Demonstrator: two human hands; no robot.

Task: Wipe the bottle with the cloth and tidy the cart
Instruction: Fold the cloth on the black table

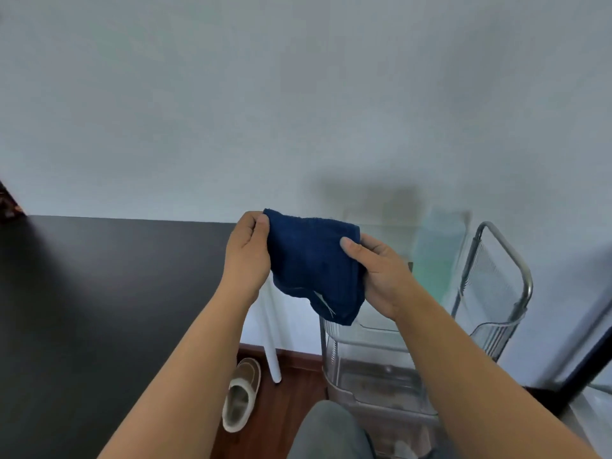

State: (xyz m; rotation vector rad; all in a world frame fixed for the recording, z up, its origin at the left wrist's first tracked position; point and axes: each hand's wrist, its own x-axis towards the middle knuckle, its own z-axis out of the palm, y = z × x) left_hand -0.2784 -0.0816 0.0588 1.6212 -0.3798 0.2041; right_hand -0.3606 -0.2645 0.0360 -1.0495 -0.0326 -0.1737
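A dark blue cloth [313, 263] hangs in the air between both hands, above the cart. My left hand [248, 253] pinches its upper left corner with thumb and fingers. My right hand [381, 270] grips its right edge, thumb on the front. The clear plastic cart [374, 376] with a metal handle frame [506, 256] stands below and to the right, partly hidden by my right arm. A blurred, pale greenish shape [437, 253] stands behind my right hand; I cannot tell whether it is the bottle.
A black table [109, 293] fills the left side, with a white leg [273, 346] at its right edge. A slipper [240, 395] lies on the wooden floor under it. My knee [328, 432] is at the bottom. A pale wall stands behind.
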